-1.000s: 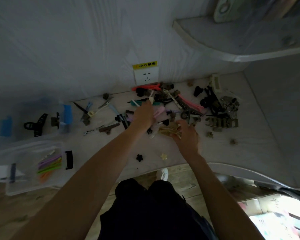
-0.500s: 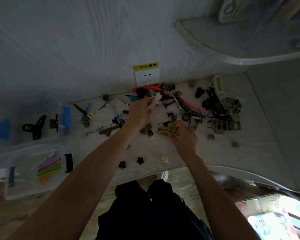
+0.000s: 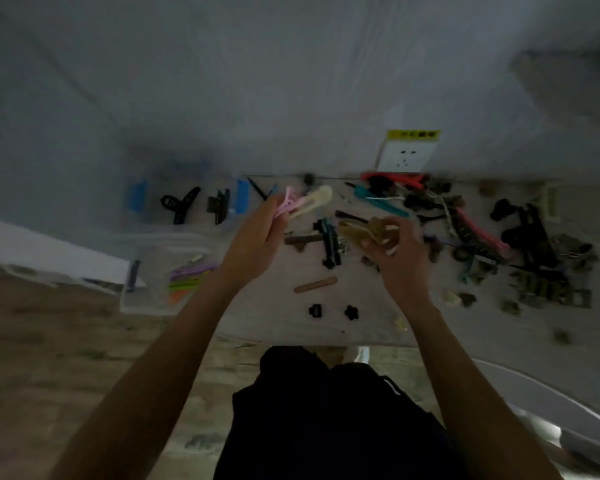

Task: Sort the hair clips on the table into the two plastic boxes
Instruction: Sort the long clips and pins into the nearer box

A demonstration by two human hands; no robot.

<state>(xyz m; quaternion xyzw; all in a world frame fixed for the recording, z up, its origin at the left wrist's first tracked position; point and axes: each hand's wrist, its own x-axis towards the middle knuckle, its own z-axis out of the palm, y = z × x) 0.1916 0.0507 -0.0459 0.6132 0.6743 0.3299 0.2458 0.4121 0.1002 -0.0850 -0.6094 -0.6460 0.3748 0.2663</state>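
Left hand [image 3: 257, 233] pinching pink and cream clips [image 3: 305, 204] above the counter [image 3: 361, 327], right hand [image 3: 395, 251] gripping tan clips [image 3: 361, 230], loose clips [image 3: 520, 244] heaped right, two plastic boxes [image 3: 160, 299] far left.

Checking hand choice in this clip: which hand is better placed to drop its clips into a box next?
Left, probably. The left hand holds pink and cream clips close beside the two boxes, which sit on its side. The right hand grips tan clips farther from them, near the pile.
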